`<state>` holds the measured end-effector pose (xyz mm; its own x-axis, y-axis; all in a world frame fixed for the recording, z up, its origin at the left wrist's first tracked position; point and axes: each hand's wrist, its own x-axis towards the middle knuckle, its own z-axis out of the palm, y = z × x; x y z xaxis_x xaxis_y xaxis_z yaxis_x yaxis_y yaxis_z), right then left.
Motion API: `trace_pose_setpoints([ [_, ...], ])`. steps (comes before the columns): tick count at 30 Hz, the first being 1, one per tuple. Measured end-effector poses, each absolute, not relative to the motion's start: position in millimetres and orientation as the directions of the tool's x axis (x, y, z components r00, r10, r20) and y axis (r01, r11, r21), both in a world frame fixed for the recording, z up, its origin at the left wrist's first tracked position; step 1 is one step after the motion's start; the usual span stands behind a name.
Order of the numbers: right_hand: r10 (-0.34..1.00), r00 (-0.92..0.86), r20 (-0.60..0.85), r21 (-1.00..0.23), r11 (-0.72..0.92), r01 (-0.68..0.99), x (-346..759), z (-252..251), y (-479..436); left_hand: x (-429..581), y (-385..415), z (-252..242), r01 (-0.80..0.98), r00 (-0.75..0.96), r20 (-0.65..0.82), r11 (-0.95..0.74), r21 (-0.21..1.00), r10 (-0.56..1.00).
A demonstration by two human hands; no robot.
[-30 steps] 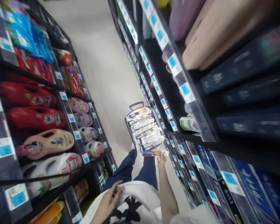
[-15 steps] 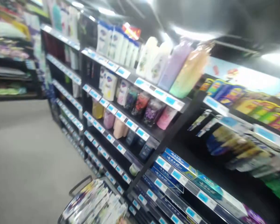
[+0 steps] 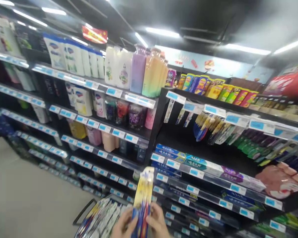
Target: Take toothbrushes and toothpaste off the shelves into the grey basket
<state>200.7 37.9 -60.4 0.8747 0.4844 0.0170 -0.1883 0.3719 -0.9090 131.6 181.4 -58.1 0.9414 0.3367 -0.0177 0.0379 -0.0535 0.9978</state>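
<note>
Low in the middle of the head view, a toothbrush pack with a yellow top and a blue lower part stands nearly upright between my hands. My left hand is closed on its left edge, thumb over the front. On the opposite edge, my right hand grips it with the thumb across the blue part. Whether it is one pack or a small stack I cannot tell. Just left of my hands, several flat packs lie in a container with a dark handle.
Ahead, toothbrush packs hang from hooks under a price-tagged shelf rail. Below them are toothpaste boxes. Bottles fill the shelves at left, beside the grey floor. Pink folded goods sit at right.
The view has swung right and steadied, bringing more of the toothbrush rack into sight. Both hands have come into view with the toothbrush pack; earlier only a bit of hand showed at the bottom edge.
</note>
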Motion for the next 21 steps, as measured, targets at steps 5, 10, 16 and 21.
trace_pose_setpoints([
  [5,0.610,0.789,0.071,-0.919,0.349,-0.186,181.2,-24.5,23.8,131.1,177.5,24.6,-0.111,0.898,-0.017,0.265,0.958,0.441],
  [10,0.531,0.829,0.173,-0.955,0.295,0.011,165.3,-13.2,25.9,138.6,175.0,49.9,-0.216,0.887,0.013,0.390,0.895,0.462],
  [16,0.478,0.631,0.610,-0.721,0.005,0.693,145.0,16.1,28.5,134.5,162.6,39.1,-0.153,0.944,-0.199,0.882,0.446,0.264],
  [21,0.598,0.364,0.714,-0.496,0.065,0.866,140.5,36.5,36.2,127.7,161.8,30.2,-0.067,0.979,-0.192,0.998,-0.011,0.064],
])
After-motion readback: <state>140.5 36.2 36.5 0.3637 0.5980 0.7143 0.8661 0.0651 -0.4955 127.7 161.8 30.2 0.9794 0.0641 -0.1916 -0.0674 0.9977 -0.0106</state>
